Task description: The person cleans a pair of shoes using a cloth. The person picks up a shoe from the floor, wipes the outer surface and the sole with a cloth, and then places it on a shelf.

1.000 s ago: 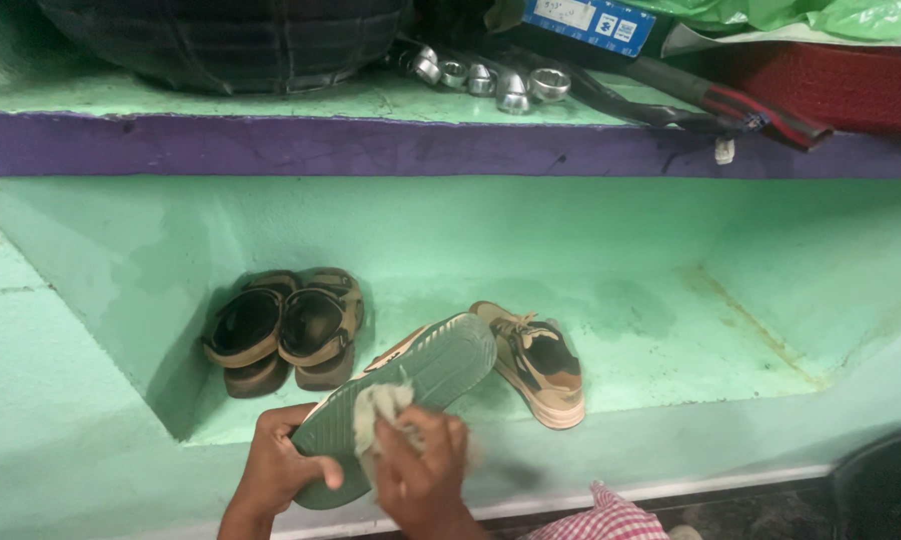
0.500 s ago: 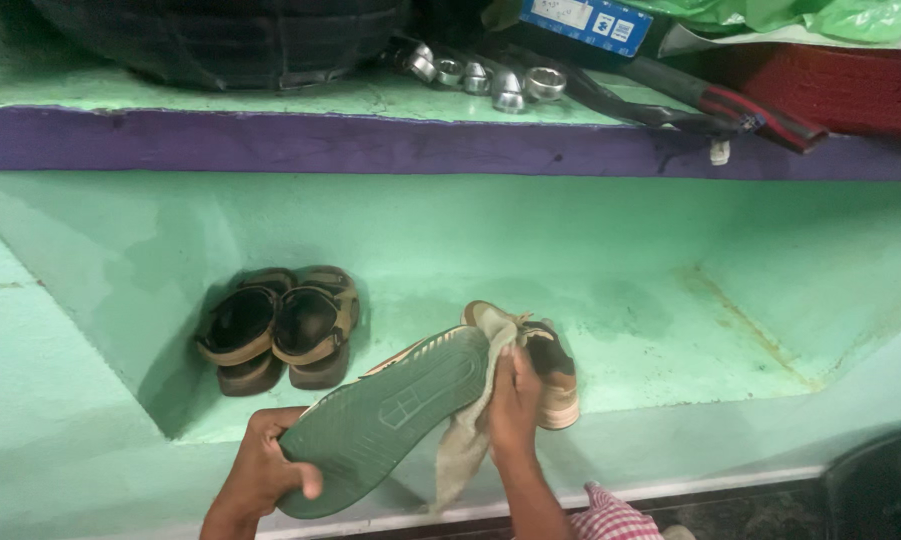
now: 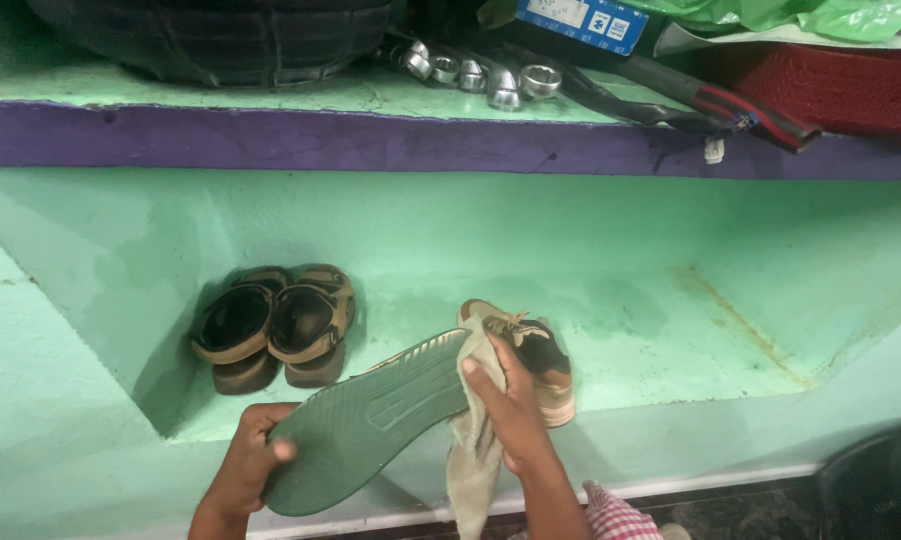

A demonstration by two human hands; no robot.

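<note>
My left hand (image 3: 245,463) grips the heel end of a sneaker turned sole up, its green sole (image 3: 370,420) facing me. My right hand (image 3: 513,407) presses a pale grey cloth (image 3: 473,450) against the toe end of that sole, and the cloth hangs down below the hand. The matching tan and brown sneaker (image 3: 535,358) stands on the green shelf floor just behind my right hand.
A pair of brown sandals (image 3: 275,325) sits at the left of the green niche (image 3: 670,330). Above, a purple-edged shelf (image 3: 370,140) carries a tyre (image 3: 220,35), several metal sockets (image 3: 490,80), a red and black tool (image 3: 710,105) and a blue box (image 3: 585,20).
My right hand with the cloth slid from the heel area up to the toe of the sole. The sneaker tilted slightly lower in my left hand.
</note>
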